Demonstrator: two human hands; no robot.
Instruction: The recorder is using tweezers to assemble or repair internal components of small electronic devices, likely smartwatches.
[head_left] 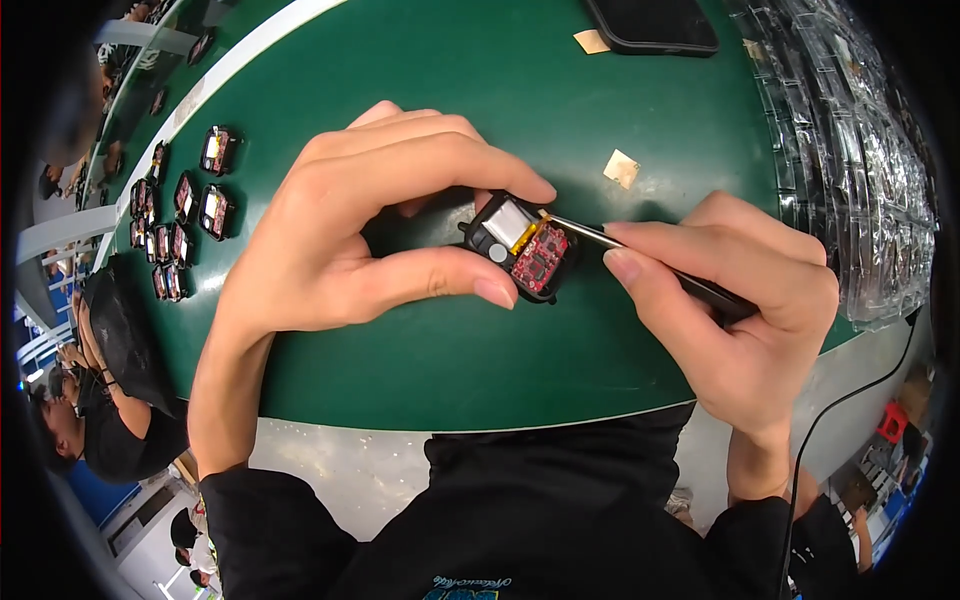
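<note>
My left hand [370,215] grips a small black device casing [478,245] between thumb and fingers, just above the green tabletop. Inside the open casing lie a silver battery [507,224] with yellow tape along one edge and a red circuit board [541,258]. My right hand [735,300] is closed around slim tweezers [590,234] with a dark handle. Their metal tip meets the casing at its upper edge, beside the yellow tape. The tip is too small to show whether it pinches anything.
Several similar open casings [215,210] stand at the left of the green table [480,375]. Stacked clear plastic trays [850,170] line the right edge. A black phone [655,22] lies at the far side, near small tan squares [621,169]. Other people sit along the left.
</note>
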